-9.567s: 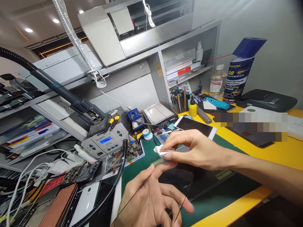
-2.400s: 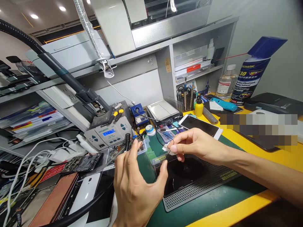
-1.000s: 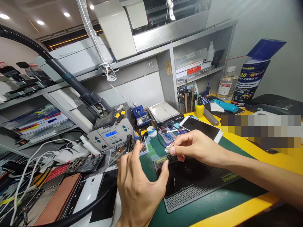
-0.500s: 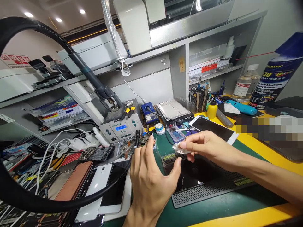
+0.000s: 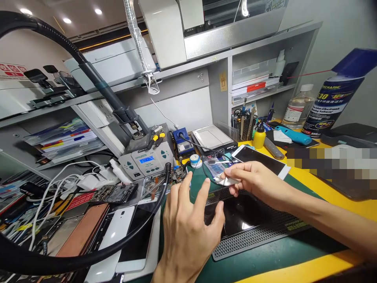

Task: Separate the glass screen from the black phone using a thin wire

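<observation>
My right hand point(image 5: 249, 179) pinches a crumpled white tissue point(image 5: 225, 179) between thumb and fingers. A thin dark strand runs by the tissue; I cannot tell whether it is gripped too. To the left, my left hand point(image 5: 191, 224) is raised with its fingers apart and nothing visible in it. Below both hands a glossy black screen point(image 5: 247, 212) lies on a grey perforated mat point(image 5: 235, 245). My left hand hides the screen's left end.
A white phone point(image 5: 259, 159) lies behind my right forearm. A blue-display soldering station point(image 5: 147, 161) stands at the back, left of a small white-lidded jar point(image 5: 194, 160). Phones and a black hose point(image 5: 126, 239) crowd the left. A yellow bottle point(image 5: 259, 136) and spray can point(image 5: 332, 100) stand right.
My left hand's fingers have spread wider, with the index finger lifted away from the thumb. My right hand still pinches the tissue, slightly farther left in the view. The view has shifted a little.
</observation>
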Demonstrator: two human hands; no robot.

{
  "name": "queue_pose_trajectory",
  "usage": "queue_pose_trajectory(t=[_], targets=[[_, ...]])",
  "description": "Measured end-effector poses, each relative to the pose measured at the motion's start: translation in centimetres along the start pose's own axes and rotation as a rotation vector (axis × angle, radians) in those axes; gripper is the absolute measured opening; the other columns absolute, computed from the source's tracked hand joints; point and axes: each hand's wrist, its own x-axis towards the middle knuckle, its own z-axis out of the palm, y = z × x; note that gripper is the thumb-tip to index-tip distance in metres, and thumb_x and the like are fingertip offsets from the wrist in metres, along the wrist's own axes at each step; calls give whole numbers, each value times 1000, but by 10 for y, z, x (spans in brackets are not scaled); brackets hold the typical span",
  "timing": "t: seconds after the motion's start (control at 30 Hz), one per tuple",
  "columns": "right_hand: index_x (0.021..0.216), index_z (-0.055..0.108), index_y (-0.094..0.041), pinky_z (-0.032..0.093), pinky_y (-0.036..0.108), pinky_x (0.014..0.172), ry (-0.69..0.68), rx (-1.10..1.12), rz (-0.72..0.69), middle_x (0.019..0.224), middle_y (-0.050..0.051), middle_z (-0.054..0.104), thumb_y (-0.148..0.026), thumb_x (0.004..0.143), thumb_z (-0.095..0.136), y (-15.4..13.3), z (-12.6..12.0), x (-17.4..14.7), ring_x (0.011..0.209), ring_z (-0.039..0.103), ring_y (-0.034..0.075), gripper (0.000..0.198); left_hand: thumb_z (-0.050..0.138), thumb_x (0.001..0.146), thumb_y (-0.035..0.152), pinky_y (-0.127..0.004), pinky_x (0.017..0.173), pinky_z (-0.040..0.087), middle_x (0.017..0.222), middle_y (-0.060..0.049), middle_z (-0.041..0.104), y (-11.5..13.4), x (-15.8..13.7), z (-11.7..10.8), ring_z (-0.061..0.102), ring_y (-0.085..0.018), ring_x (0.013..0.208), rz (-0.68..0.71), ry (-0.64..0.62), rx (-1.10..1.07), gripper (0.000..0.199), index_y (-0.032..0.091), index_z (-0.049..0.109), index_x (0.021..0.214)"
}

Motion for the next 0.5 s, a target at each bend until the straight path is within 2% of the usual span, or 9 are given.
queue_pose_trajectory(t=[0.23, 0.5], targets=[[80, 75, -13, 48, 28, 60, 9, -27, -18, 83, 6, 70, -45, 81, 76, -1, -1, 0, 61, 60, 13, 31, 70, 84, 21, -53, 90, 56, 146, -17, 51, 2, 1, 1, 58, -35, 117, 47, -39, -68, 38, 26, 72, 122], [82, 75, -13, 46, 29, 66, 32, -248, -55, 65, 4, 70, -54, 83, 72, -7, 1, -4, 60, 59, 14, 41, 68, 86, 19, -53, 94, 55, 149, -20, 43, 1, -1, 4, 56, -35, 122, 18, -42, -57, 41, 20, 67, 126]])
